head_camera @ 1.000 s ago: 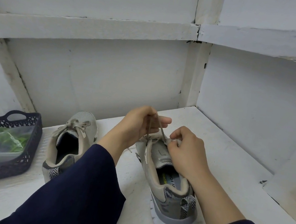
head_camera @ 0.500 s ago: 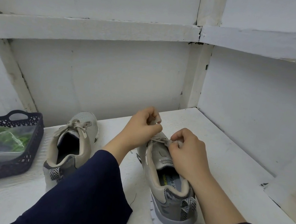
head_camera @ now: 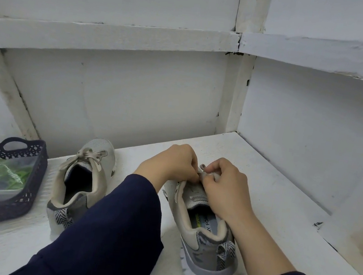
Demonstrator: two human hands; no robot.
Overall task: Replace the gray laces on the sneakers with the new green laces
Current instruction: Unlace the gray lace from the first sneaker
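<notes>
Two grey sneakers stand heel-toward-me on the white surface. The right sneaker (head_camera: 205, 242) is under both hands. My left hand (head_camera: 172, 162) and my right hand (head_camera: 224, 191) meet over its tongue, fingers curled, each pinching the grey lace (head_camera: 202, 167) at the top eyelets. Most of that lace is hidden by the hands. The left sneaker (head_camera: 81, 183) stands apart with its grey lace (head_camera: 89, 155) tied in a bow. The green laces (head_camera: 7, 173) lie inside a clear plastic bag in the basket.
A dark blue perforated basket (head_camera: 34, 188) sits at the left edge of the white surface (head_camera: 274, 189). White walls close in behind and on the right; a raised ledge (head_camera: 348, 244) rises at the right.
My left hand has come down from a raised pull on the lace and moved right, closing in beside my right hand over the tongue. The camera view shifted slightly.
</notes>
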